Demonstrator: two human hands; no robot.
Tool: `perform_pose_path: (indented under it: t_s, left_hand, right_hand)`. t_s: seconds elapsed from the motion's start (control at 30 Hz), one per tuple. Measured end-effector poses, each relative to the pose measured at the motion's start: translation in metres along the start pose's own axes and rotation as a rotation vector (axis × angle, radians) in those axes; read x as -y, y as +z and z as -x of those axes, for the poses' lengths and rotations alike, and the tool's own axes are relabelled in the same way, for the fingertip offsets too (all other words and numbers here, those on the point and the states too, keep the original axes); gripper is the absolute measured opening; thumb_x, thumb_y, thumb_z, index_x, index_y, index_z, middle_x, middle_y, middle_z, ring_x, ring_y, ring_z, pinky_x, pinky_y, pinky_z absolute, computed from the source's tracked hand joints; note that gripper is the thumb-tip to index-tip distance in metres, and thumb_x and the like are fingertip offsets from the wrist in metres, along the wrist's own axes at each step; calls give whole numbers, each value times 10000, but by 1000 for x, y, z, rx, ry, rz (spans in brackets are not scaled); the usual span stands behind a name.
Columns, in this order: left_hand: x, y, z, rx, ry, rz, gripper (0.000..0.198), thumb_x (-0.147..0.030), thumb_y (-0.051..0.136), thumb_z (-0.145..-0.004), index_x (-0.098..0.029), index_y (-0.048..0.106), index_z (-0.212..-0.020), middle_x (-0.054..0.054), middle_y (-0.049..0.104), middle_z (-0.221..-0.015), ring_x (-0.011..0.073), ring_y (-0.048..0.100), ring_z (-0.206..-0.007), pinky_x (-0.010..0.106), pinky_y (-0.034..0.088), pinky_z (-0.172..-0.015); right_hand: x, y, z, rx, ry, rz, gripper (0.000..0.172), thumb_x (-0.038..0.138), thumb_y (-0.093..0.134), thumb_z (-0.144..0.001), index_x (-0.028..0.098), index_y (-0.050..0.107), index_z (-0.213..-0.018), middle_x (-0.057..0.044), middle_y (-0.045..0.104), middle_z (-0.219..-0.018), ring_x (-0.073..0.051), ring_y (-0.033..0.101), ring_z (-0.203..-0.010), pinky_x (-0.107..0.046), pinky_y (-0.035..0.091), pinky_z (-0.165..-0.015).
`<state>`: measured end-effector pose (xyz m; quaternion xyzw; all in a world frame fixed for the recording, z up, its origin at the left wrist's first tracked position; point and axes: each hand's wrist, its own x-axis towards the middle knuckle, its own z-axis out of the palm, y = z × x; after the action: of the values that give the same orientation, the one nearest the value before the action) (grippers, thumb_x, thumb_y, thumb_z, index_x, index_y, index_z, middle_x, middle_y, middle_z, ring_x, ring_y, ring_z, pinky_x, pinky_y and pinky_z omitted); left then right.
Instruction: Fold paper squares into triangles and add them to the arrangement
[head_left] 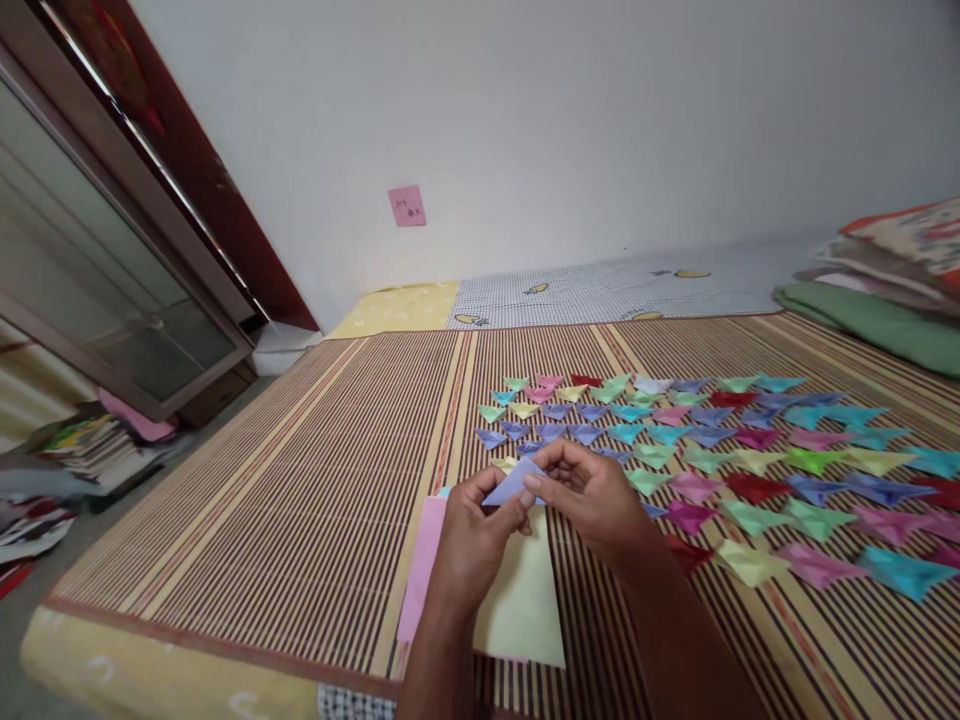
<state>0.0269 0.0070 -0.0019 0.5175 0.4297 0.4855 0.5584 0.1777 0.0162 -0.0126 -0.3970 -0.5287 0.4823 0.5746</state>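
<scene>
Head view: left hand (474, 532), right hand (594, 502) grips pinch lilac paper triangle (513, 484) over striped woven mat (300, 500).

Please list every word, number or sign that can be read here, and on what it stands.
Pink note on the wall: dark marks, too small to read.
Stacked magazines at the left: covers too blurred to read.
Lilac paper, held by left hand and right hand: no text.

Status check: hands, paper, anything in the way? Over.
Left hand and right hand both pinch the lavender paper, held above the flat sheets. Folded pieces lie in rows on the mat, right of the hands.
</scene>
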Motion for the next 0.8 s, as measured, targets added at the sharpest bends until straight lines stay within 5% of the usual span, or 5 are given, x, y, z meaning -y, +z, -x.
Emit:
perform_pose_path:
  t_s: [0.23,0.43,0.6,0.8]
  left_hand:
    - [-5,-5,2,117,52,-48,329,-445,662,-922,-169,739,-760,51,716,-676,169,628,-659,265,461,-678]
    - [0,-6,1,65,43,-22,269,-395,780,-836,-164,730,-708,33,712,-634,147,593,-626,246,438,-642]
    - [4,-6,-1,-72,57,24,264,-368,803,-805,-164,708,-667,21,710,-627,132,588,-617,237,425,-631]
    - [8,-10,-5,-115,47,158,265,-373,820,-776,-157,702,-679,17,711,-616,121,590,-595,231,429,-618]
  right_hand:
    - [4,-7,2,80,32,-68,184,331,773,-838,207,664,-758,29,668,-648,-134,633,-586,-264,502,-581]
    - [5,-2,1,170,49,-136,254,404,745,-884,206,654,-754,18,664,-645,-144,629,-582,-290,505,-598]
    - [8,-7,0,111,8,9,291,449,650,-944,203,666,-789,8,624,-682,-143,582,-647,-285,465,-633]
    - [7,-13,0,178,46,29,209,388,702,-878,195,679,-800,18,589,-699,-132,518,-648,-277,413,-626]
